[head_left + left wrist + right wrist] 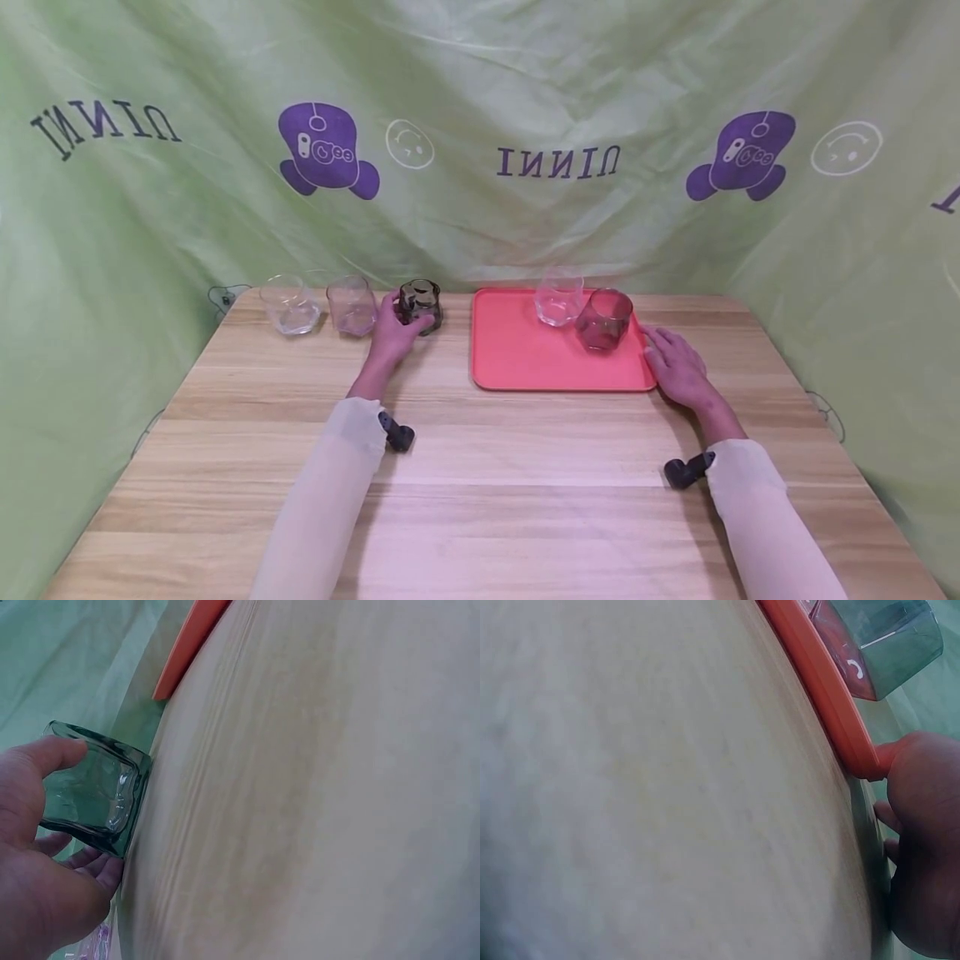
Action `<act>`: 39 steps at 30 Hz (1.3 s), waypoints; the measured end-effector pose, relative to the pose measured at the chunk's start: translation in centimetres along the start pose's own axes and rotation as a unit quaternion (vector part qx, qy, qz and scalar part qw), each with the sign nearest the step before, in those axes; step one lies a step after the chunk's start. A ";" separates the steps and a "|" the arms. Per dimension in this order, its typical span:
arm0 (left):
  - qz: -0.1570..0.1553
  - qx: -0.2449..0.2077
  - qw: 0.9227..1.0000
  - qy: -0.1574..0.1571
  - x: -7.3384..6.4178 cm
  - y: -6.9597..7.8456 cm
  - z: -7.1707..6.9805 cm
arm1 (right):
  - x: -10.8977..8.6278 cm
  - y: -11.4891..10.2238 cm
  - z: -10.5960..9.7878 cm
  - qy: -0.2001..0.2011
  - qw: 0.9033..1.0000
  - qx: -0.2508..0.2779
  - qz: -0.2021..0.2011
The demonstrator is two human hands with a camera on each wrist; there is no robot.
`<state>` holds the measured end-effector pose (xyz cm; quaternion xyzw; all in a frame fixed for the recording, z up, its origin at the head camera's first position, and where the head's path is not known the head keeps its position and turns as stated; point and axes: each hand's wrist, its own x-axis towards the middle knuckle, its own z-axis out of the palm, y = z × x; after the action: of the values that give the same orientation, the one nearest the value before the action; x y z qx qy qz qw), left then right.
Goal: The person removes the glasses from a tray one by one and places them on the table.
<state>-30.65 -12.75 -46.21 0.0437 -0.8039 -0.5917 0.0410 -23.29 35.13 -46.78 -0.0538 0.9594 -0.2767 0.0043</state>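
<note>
Well to the left of the left fingers stands a clear glass (291, 310) on the wooden table (525, 500); nearer, just beside these fingers, is a pale violet glass (351, 310). The left hand (396, 332) pinches a dark greenish glass (422, 297), thumb on its front, other fingers around its left side. Whether its base is lifted, I cannot tell. For handling it well, I would advise an even pinch, with the knuckles away from the violet neighbour.

To the right of the left thumb lies a red tray (517, 354), flat, with rounded corners and a low rim. On it, left of the right fingers, are a second clear glass (559, 302) and, nearer, a tinted glass (604, 322), with angular, shiny walls. The right hand (677, 367) touches the tray's edge, its fingers rather straight and pinching nothing; a light steadying touch seems enough, because smooth glass may slide.
</note>
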 end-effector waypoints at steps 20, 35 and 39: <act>0.061 0.043 0.997 0.024 -1.6 1.8 0.8 | 0.2 0.3 0.1 -0.007 1.000 0.000 0.006; 0.131 0.074 0.989 0.013 -3.1 4.7 1.2 | 0.1 0.2 -0.1 0.004 1.000 -0.005 -0.007; 0.156 0.078 0.985 0.005 -3.2 5.4 1.8 | 0.1 0.2 0.0 0.006 1.000 -0.005 -0.010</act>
<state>-27.79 -9.08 -41.67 -0.0765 -0.8443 -0.5134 0.1331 -23.40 35.29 -46.82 -0.0618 0.9601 -0.2727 -0.0041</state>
